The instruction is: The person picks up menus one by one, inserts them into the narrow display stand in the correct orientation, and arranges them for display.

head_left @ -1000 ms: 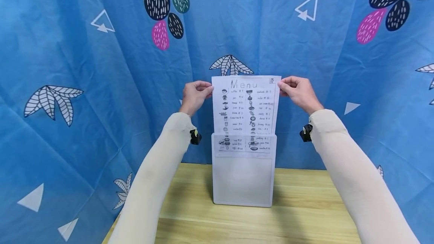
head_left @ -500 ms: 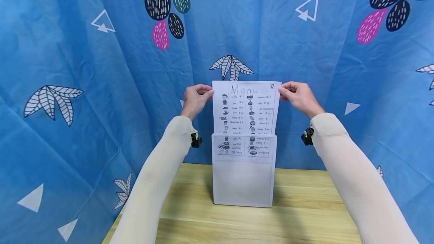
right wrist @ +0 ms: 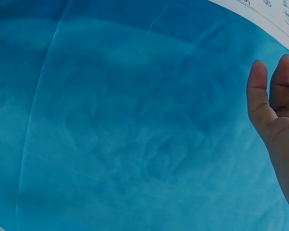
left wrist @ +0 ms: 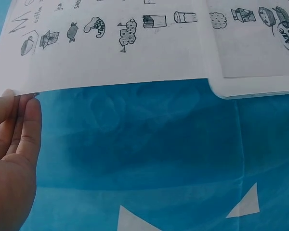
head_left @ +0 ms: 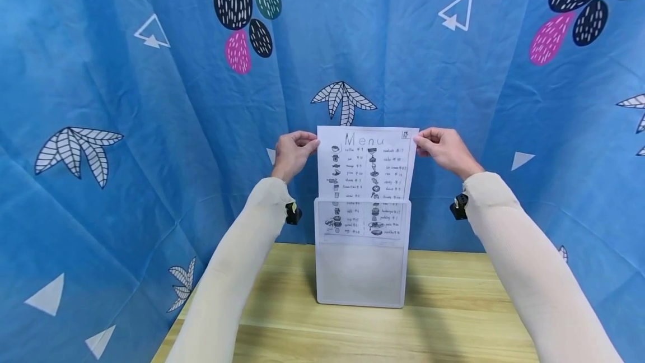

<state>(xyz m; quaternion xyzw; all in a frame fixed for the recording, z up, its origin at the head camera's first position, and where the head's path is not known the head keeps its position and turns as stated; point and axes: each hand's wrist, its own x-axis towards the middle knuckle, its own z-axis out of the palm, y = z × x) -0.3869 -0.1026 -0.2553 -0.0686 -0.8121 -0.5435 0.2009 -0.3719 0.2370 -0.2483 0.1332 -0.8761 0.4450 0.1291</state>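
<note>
A white paper menu [head_left: 367,170] with hand-drawn food pictures stands upright, its lower part inside a clear sleeve with a pale frame [head_left: 360,276]. The sleeve is upright on the table, and the drawings show through its front. My left hand [head_left: 293,154] pinches the menu's left edge near the top corner. On the opposite edge, just below the top right corner, my right hand [head_left: 447,151] pinches the paper. In the left wrist view the left hand [left wrist: 14,144] holds the paper's edge. The right wrist view catches only part of the right hand [right wrist: 282,106] beside the paper.
A light wood-grain table [head_left: 453,296] lies under the sleeve. Blue patterned cloth [head_left: 151,99] hangs behind and on both sides, close to the hands. A small black wrist camera [head_left: 293,213] sits on the left sleeve, another black camera [head_left: 458,206] on the right.
Both hands have moved down, still pinching the menu. The paper has slid lower into the sleeve, and more of its rows now lie behind the clear front. The sleeve stays put.
</note>
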